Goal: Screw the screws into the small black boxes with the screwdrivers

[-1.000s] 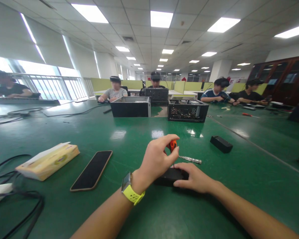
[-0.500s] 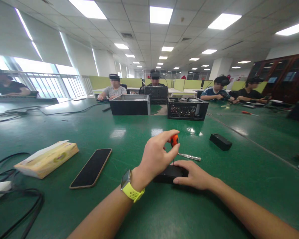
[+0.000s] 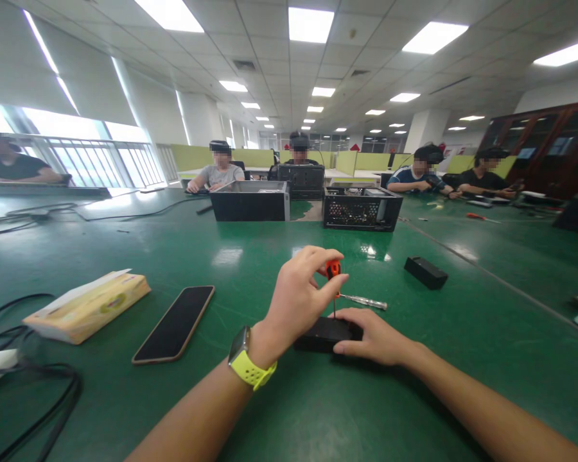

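Observation:
My left hand [image 3: 303, 285], with a watch on a yellow-green strap [image 3: 250, 369] at the wrist, grips the orange and black handle of a screwdriver [image 3: 334, 269] between thumb and fingers. The screwdriver stands upright, its thin shaft reaching down to the top of a black box [image 3: 322, 333] on the table. Fingers and thumb of my right hand [image 3: 370, 337] are closed around the box's right end. Just behind lies a second, slim screwdriver [image 3: 366, 301] with a clear handle. Whether the tip sits in a screw is too small to tell.
A phone [image 3: 176, 324] and a tissue pack [image 3: 89, 305] lie to the left, with black cables [image 3: 60, 398] beyond. Another black block [image 3: 426, 273] is on the right. Two computer cases [image 3: 250, 202] stand farther back on the green table [image 3: 173, 250]. Several people sit around it.
My left fingers have shifted around the screwdriver handle, which now shows more of its side. The right hand and the black box have stayed in place.

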Available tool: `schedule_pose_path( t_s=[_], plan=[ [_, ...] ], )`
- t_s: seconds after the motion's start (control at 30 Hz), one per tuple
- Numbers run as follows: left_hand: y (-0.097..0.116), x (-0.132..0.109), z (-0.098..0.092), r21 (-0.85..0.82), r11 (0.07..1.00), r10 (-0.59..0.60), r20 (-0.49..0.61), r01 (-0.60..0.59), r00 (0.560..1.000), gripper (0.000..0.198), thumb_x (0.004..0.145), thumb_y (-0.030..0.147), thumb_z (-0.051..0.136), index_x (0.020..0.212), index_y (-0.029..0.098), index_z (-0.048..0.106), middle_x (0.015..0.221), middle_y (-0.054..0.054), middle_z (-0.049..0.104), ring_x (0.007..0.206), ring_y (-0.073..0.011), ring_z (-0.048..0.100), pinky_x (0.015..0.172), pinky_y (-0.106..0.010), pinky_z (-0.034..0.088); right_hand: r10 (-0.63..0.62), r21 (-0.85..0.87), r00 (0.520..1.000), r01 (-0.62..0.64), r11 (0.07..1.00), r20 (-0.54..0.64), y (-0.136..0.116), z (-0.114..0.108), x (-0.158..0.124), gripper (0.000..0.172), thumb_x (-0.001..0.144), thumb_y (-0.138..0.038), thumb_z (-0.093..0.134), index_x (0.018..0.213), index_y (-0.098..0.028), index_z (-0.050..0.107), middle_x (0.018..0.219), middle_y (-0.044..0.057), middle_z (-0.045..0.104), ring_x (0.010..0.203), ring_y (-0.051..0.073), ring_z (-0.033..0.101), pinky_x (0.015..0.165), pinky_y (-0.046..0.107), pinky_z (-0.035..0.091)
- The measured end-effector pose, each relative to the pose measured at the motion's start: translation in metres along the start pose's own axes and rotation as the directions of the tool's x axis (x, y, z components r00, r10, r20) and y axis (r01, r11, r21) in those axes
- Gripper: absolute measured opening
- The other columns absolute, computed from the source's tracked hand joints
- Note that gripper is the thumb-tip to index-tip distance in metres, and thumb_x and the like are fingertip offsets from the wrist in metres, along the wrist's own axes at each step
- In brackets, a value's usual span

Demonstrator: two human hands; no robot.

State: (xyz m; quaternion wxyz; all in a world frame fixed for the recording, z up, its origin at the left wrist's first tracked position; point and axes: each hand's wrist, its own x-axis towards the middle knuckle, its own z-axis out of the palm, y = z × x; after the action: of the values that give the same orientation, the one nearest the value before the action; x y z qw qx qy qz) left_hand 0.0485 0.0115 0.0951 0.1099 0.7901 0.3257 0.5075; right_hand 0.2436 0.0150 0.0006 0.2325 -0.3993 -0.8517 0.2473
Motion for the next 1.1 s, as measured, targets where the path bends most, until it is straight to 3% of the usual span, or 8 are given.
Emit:
schedule_pose_path(
  t_s=[0.27, 0.33, 0.47, 0.63, 0.8, 0.93, 1.1],
  plan=[
    [0.0011, -0.0009, -0.0025, -0.027, 0.999, 0.023, -0.067, -0.024, 0.997, 0.01, 0.081, 0.023, 0.07, 0.088, 0.017, 0.068, 0.084, -0.002, 0.067, 0.071, -0.0118, 0.062, 0.059, -0.02, 0.05, 0.007, 0.018, 1.0, -0.008, 1.0, 0.002, -0.0027, -0.0012, -0.0002, 0.051, 0.075, -0.048, 0.071, 0.115, -0.018, 0.062, 0.108, 0.006, 0.068, 0.094, 0.025, 0.061, 0.082, 0.033, 0.045],
    [0.0009, -0.0009, -0.0019, -0.056, 0.998, 0.016, -0.063, -0.02, 0.998, 0.012, 0.081, 0.022, 0.069, 0.092, 0.017, 0.067, 0.086, -0.002, 0.068, 0.072, -0.0118, 0.064, 0.062, -0.021, 0.051, 0.009, 0.016, 1.0, -0.01, 1.0, 0.003, -0.0034, -0.0014, -0.0003, 0.05, 0.075, -0.048, 0.071, 0.115, -0.018, 0.062, 0.109, 0.007, 0.067, 0.095, 0.025, 0.061, 0.083, 0.034, 0.045],
    [0.0013, -0.0006, 0.001, -0.114, 0.993, -0.025, -0.039, 0.02, 0.999, 0.019, 0.084, 0.015, 0.062, 0.103, 0.015, 0.064, 0.09, -0.003, 0.069, 0.071, -0.0109, 0.066, 0.067, -0.021, 0.054, 0.006, 0.012, 1.0, -0.006, 1.0, 0.0, -0.0034, -0.0013, -0.0009, 0.049, 0.076, -0.048, 0.071, 0.114, -0.018, 0.063, 0.108, 0.006, 0.068, 0.094, 0.024, 0.061, 0.081, 0.033, 0.045],
    [0.0007, -0.0014, 0.0026, -0.015, 1.0, 0.005, -0.023, -0.005, 1.0, 0.02, 0.087, 0.021, 0.06, 0.106, 0.018, 0.065, 0.092, -0.002, 0.071, 0.078, -0.0139, 0.065, 0.072, -0.025, 0.052, 0.001, 0.013, 1.0, 0.0, 1.0, -0.004, -0.0017, -0.0006, -0.0012, 0.051, 0.075, -0.049, 0.071, 0.115, -0.018, 0.063, 0.108, 0.006, 0.068, 0.095, 0.025, 0.062, 0.083, 0.034, 0.045],
    [0.0007, -0.0023, 0.0023, 0.015, 1.0, 0.018, 0.054, -0.019, 0.998, 0.012, 0.088, 0.025, 0.059, 0.098, 0.019, 0.062, 0.082, 0.0, 0.067, 0.072, -0.0134, 0.063, 0.07, -0.026, 0.049, -0.005, 0.013, 1.0, 0.005, 1.0, -0.007, -0.0026, -0.0013, -0.0014, 0.053, 0.075, -0.049, 0.071, 0.116, -0.017, 0.062, 0.111, 0.008, 0.068, 0.098, 0.026, 0.061, 0.086, 0.036, 0.045],
    [0.0013, -0.003, 0.0019, -0.038, 0.999, 0.007, 0.096, -0.003, 0.995, 0.022, 0.089, 0.02, 0.055, 0.11, 0.018, 0.054, 0.095, -0.003, 0.068, 0.074, -0.0135, 0.063, 0.068, -0.026, 0.05, 0.0, 0.006, 1.0, 0.0, 1.0, -0.006, -0.0038, -0.0016, -0.0014, 0.053, 0.076, -0.049, 0.07, 0.117, -0.016, 0.063, 0.11, 0.009, 0.068, 0.096, 0.026, 0.062, 0.085, 0.036, 0.046],
    [0.0033, -0.0031, 0.0, 0.076, 0.99, 0.11, 0.13, -0.12, 0.985, 0.024, 0.091, 0.023, 0.053, 0.113, 0.018, 0.059, 0.103, -0.007, 0.067, 0.093, -0.0188, 0.063, 0.084, -0.033, 0.049, -0.008, -0.001, 1.0, 0.008, 1.0, -0.007, -0.004, -0.0018, -0.0008, 0.051, 0.076, -0.048, 0.07, 0.115, -0.017, 0.064, 0.108, 0.009, 0.069, 0.094, 0.026, 0.062, 0.085, 0.037, 0.046]
  ],
)
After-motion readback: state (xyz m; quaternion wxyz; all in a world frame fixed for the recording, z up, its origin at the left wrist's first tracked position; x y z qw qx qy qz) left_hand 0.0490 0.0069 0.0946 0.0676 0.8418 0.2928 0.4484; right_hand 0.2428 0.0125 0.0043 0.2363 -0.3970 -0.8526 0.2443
